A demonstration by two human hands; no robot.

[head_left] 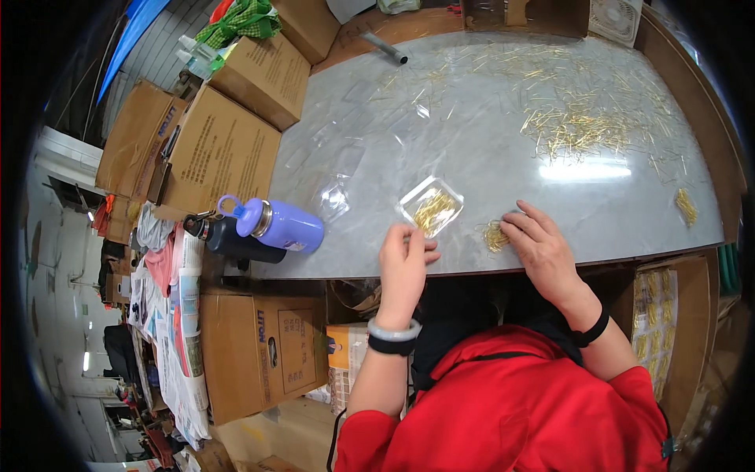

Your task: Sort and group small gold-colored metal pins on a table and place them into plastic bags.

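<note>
Clear packet of gold pins [431, 208] flat on table, small loose pin heap [495, 235] beside

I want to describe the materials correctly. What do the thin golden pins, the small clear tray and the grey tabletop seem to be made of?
The thin golden pins look like brass-coloured metal: they glint. The small clear tray seems thin transparent plastic; pins show through it. The grey tabletop looks like polished stone or a marble-pattern laminate: veined, and it mirrors a lamp.
</note>
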